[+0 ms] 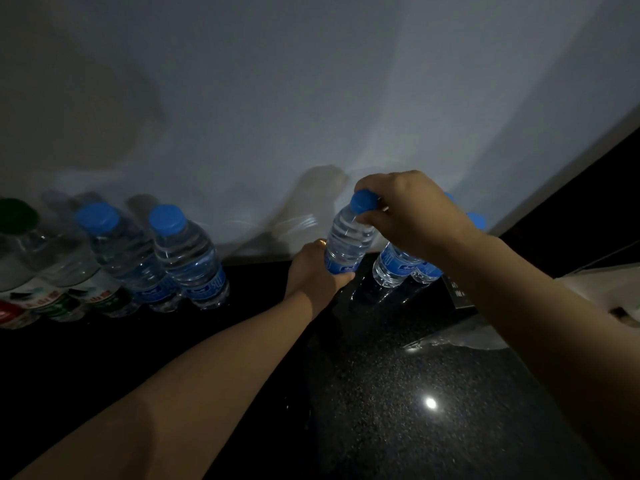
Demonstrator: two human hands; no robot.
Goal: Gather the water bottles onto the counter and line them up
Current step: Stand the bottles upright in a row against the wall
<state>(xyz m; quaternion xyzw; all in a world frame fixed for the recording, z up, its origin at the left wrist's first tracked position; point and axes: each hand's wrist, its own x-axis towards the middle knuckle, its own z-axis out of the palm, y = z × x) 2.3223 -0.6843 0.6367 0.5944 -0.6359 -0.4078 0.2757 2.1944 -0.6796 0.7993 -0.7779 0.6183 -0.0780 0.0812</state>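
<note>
Speckled dark surface nearest. Left grip wraps the water bottle at its label, right grip pinches its blue cap; clear water inside. Just right, pair of bottles; bottle row far left.

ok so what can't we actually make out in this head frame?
Head view throughout.
Held bottle base: left hand wraps it, so contact with the counter is unclear; right hand covers part of the cap.
Two blue-label bottles behind the right hand: tops mostly covered.
Green-capped bottle: cut by the left edge.
Label print: too dim and small to read.
Black sign: partly behind the right forearm, text illegible.
</note>
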